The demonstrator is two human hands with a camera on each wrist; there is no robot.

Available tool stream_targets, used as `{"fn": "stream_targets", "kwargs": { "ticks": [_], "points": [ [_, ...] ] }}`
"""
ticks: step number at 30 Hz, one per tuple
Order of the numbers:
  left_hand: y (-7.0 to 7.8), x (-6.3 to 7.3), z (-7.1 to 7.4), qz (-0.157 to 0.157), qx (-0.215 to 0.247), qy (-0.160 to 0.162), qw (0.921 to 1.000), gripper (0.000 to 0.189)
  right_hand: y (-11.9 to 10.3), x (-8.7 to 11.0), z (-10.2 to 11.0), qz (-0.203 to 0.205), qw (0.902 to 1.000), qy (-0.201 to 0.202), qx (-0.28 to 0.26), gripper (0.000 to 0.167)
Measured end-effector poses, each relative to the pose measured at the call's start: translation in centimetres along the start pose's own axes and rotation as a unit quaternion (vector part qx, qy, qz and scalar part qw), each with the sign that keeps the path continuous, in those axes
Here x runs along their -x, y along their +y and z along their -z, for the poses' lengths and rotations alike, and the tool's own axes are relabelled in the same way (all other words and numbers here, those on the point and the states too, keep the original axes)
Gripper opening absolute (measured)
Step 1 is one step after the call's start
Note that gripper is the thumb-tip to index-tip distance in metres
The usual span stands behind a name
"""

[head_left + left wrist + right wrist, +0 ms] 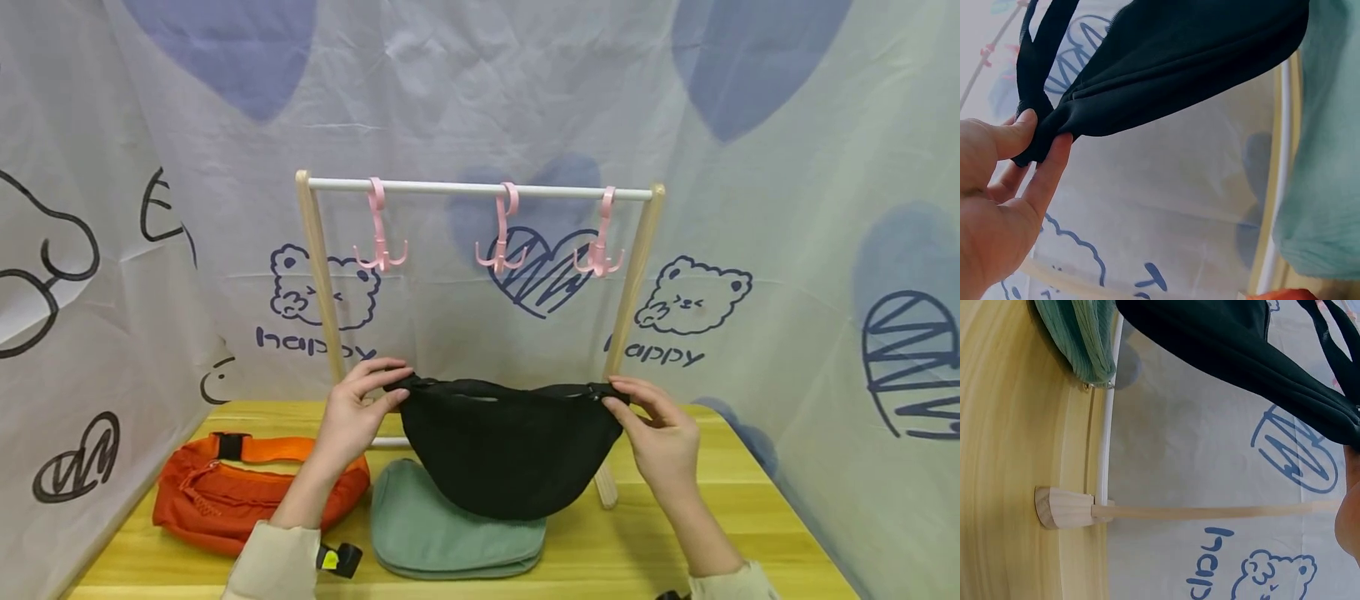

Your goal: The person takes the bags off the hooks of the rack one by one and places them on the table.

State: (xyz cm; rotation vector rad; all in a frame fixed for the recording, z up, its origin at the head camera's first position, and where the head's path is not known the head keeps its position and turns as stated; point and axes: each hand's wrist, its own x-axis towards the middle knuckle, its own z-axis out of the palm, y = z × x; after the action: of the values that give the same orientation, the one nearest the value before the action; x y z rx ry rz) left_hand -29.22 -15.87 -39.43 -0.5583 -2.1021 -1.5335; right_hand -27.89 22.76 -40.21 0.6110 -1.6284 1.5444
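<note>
A black waist bag (510, 454) hangs in the air between both hands, its rounded bottom downward. My left hand (358, 408) pinches its left end, where the strap joins, between thumb and fingers; the left wrist view shows this grip on the bag's end (1047, 134) closely. The right end is pinched by my right hand (663, 433), which the right wrist view only catches at its edge. Behind and below the black bag lies a green bag (457, 542), partly covered by it in the head view. An orange waist bag (225, 500) with a black buckle rests at the left, beside my left forearm.
A rack with wooden posts (637, 283) and a white rail (442, 188) stands behind the bags. Three pink hooks (378, 242) hang from that rail. The yellow wood-grain table (675, 517) is backed by a printed cloth (480, 100).
</note>
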Motion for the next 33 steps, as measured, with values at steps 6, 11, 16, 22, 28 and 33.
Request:
{"fn": "stream_targets", "kwargs": {
  "ticks": [6, 11, 16, 22, 28, 33],
  "points": [
    [1.3, -0.3, -0.7, 0.008, 0.008, -0.003, 0.9999, 0.026, -0.5, -0.4, 1.1, -0.014, 0.9997, 0.014, 0.014, 0.029],
    [2.3, -0.5, -1.9, 0.022, 0.035, -0.002, 0.9991, 0.026, -0.9, -0.7, 2.4, -0.028, 0.9994, 0.022, 0.004, 0.028],
    [3.1, -0.5, -3.4, 0.029, 0.06, -0.006, 0.9977, 0.026, -1.3, -1.1, 3.9, -0.028, 0.9985, 0.03, 0.038, 0.029],
    [3.7, -0.4, -5.7, 0.042, 0.093, -0.011, 0.9947, 0.026, -1.1, -1.4, 5.9, -0.048, 0.9958, 0.042, 0.065, 0.029],
    [4.1, -0.2, -8.2, 0.05, 0.122, -0.017, 0.9912, 0.025, -0.7, -1.3, 8.0, -0.051, 0.9934, 0.053, 0.088, 0.028],
    [4.5, -0.1, -9.9, 0.061, 0.125, -0.029, 0.9899, 0.025, -0.6, -0.9, 9.6, -0.052, 0.9904, 0.061, 0.113, 0.028]
  ]
}}
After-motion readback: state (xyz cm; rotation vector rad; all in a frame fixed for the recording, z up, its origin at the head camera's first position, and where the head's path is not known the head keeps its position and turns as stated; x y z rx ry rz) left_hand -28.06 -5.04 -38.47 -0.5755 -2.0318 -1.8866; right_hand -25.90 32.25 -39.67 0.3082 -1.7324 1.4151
